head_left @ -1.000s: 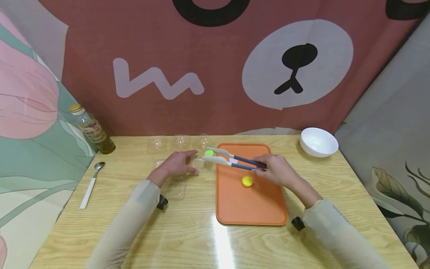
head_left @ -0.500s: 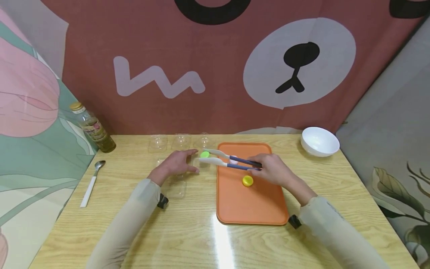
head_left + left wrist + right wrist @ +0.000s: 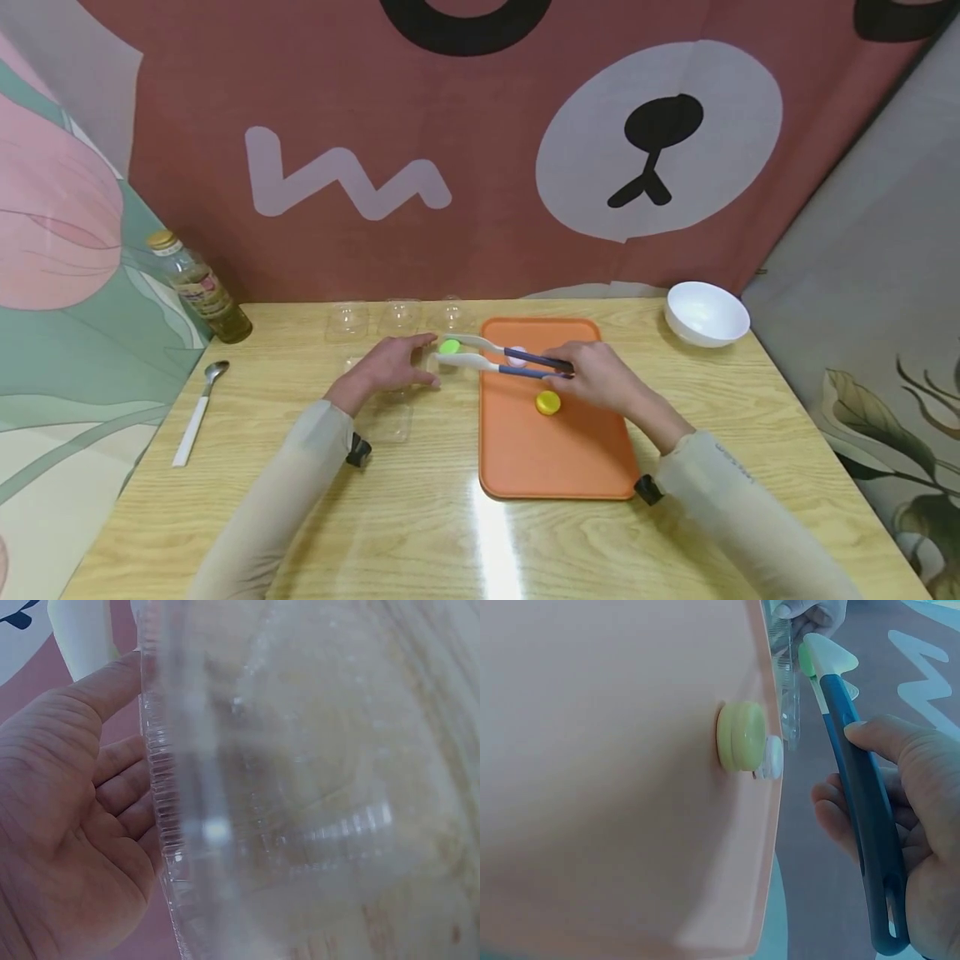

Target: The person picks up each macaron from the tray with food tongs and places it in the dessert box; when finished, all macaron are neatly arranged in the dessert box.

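Observation:
My right hand (image 3: 596,375) holds tongs (image 3: 517,362) with dark blue handles and pale tips. A green macaron (image 3: 449,346) sits between the tips, over the clear plastic container (image 3: 390,417). Thumb and fingers of my left hand (image 3: 386,364) are spread at that container; in the left wrist view its fingers curl against the ridged wall (image 3: 161,772). On the orange tray (image 3: 555,467) lie a yellow macaron (image 3: 548,403) and a whitish one (image 3: 517,357), partly behind the tongs. How the green macaron meets the container is hard to see.
Clear domed lids (image 3: 401,317) stand along the back edge, beyond my left hand. At the left are a bottle (image 3: 206,292) with a gold cap and a spoon (image 3: 198,417) with a white handle. A white bowl (image 3: 707,314) stands at the back right.
My right hand and the tongs have moved left, carrying the green macaron from beside the tray's edge to over the clear container. The left hand has stayed almost in place.

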